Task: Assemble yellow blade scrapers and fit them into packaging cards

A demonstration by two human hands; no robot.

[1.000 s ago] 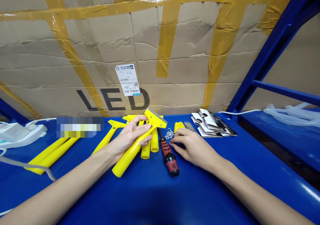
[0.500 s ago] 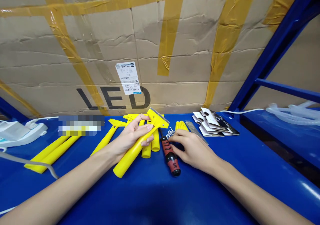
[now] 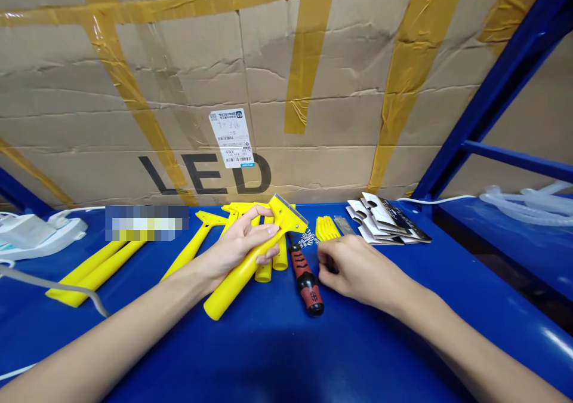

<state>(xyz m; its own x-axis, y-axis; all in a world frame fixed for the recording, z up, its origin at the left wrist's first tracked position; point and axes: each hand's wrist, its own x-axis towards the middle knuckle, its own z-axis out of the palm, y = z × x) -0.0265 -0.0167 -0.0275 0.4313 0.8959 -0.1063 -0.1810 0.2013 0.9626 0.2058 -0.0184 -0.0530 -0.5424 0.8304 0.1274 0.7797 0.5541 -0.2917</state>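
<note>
My left hand (image 3: 246, 242) is closed around a yellow scraper (image 3: 244, 277), held tilted with its metal-edged head up and to the right. My right hand (image 3: 353, 268) is just right of a red and black screwdriver (image 3: 307, 280), its fingers curled and pressed together. Whatever they may pinch is hidden. Small silver screws (image 3: 308, 237) lie in a pile beyond the screwdriver's handle. Beyond my right hand are yellow plastic pieces (image 3: 327, 227) and a stack of thin metal blades (image 3: 343, 225). Several more yellow scrapers (image 3: 190, 248) lie behind and left of my left hand.
Folded black and white cards (image 3: 385, 218) lie at the back right. Two yellow handles (image 3: 101, 271) and a white power strip (image 3: 54, 239) with a cable are on the left. A large taped cardboard box (image 3: 179, 104) stands behind the blue surface (image 3: 277, 361). A blue frame post (image 3: 483, 92) rises at right.
My right hand has drawn back from the screws and screwdriver, slightly right and toward me, with its fingers now curled in. My left hand still holds the scraper, nearly unmoved.
</note>
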